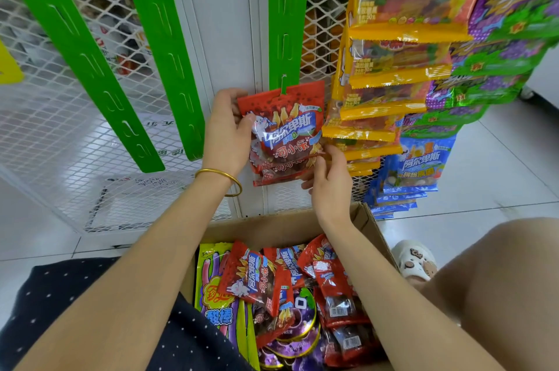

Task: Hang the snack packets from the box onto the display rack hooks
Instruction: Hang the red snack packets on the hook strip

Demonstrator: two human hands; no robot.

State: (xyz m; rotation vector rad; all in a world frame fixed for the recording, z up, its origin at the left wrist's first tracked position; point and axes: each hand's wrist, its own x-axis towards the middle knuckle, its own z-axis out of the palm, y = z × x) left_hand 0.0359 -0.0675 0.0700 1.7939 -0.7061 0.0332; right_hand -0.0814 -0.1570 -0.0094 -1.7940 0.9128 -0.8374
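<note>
The left grip point(228, 131) pinches the upper left edge of a red snack packet point(284, 125), thumb on the printed front and fingers behind. The right grip point(328, 177) holds the packet's lower right corner between thumb and fingertips. The packet stands upright between the two grips, slightly tilted, with its long axis running up and down. Just above and to the right of the left grip, which is the nearer one, the packet's header meets a small hook point(283, 84) at the foot of a green display strip point(287, 22). The hook's tab shows in front of the header, so the hang hole seems to be on it or nearly so. Below both grips, an open cardboard box point(367, 221) holds more packets.
</note>
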